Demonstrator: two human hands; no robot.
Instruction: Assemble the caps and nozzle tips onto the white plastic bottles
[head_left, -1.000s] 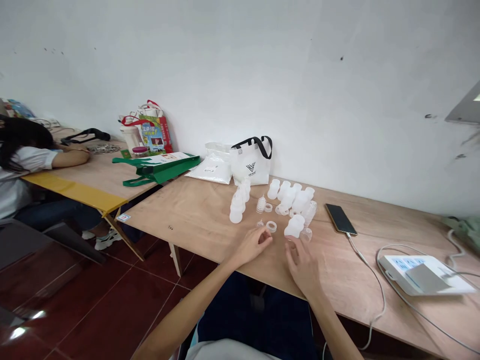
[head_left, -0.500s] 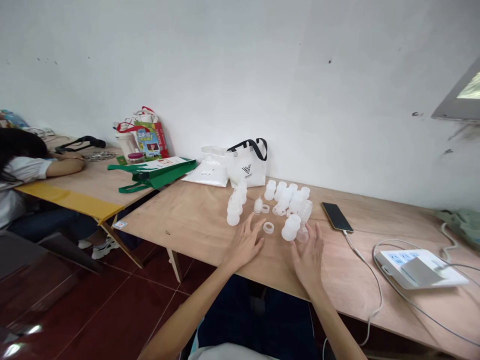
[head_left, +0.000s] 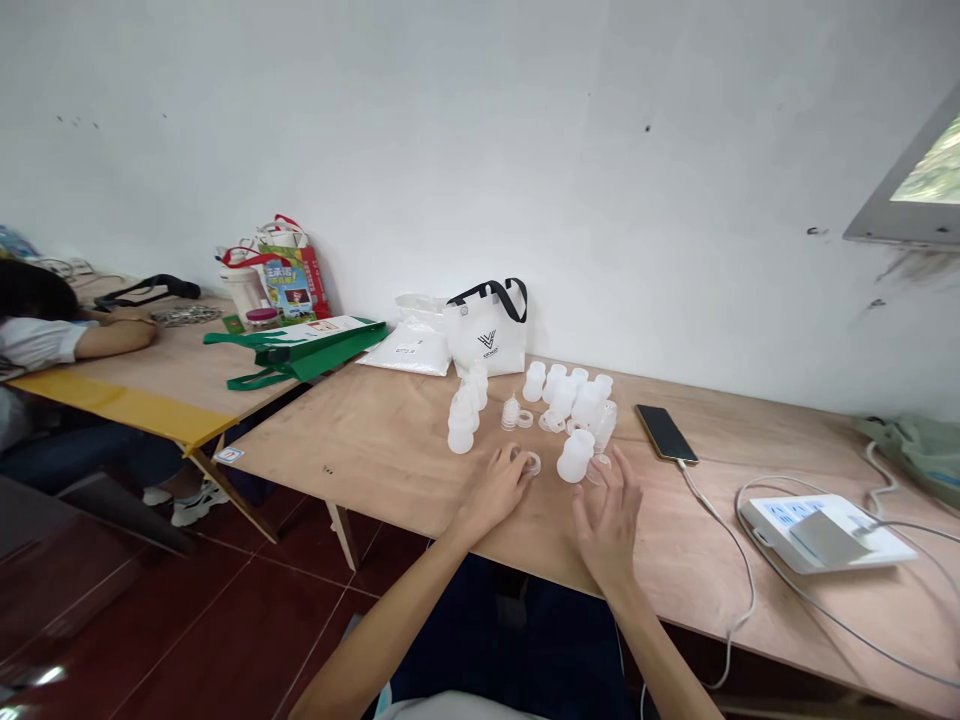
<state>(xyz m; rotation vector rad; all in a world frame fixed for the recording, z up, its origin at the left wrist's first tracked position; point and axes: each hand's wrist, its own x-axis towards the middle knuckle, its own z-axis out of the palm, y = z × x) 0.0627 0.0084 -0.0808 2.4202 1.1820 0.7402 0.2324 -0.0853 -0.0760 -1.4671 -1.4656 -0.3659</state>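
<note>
My left hand (head_left: 497,488) lies low over the table with its fingers bent, closed at the left edge of a white plastic ring (head_left: 533,464). Beside a clear plastic cap (head_left: 598,469), my right hand (head_left: 611,518) rests with fingers apart; its fingertips partly cover the cap. A white waisted plastic bottle (head_left: 575,457) stands just left of that cap. Beyond my hands are a ribbed clear piece (head_left: 510,413) and another ring (head_left: 525,419). More white bottles stand in a row (head_left: 461,430) at left and in a group (head_left: 586,402) at right.
A phone (head_left: 666,433) on a cable and a white power strip (head_left: 825,533) lie to the right. White bags (head_left: 487,335) stand against the wall. A green bag (head_left: 307,348) spans toward the neighbouring table, where a person (head_left: 45,340) leans.
My left hand's fingers have bent and come in to the ring. My right hand stays beside the bottle and clear cap, its fingers slightly shifted. The view has shifted a little.
</note>
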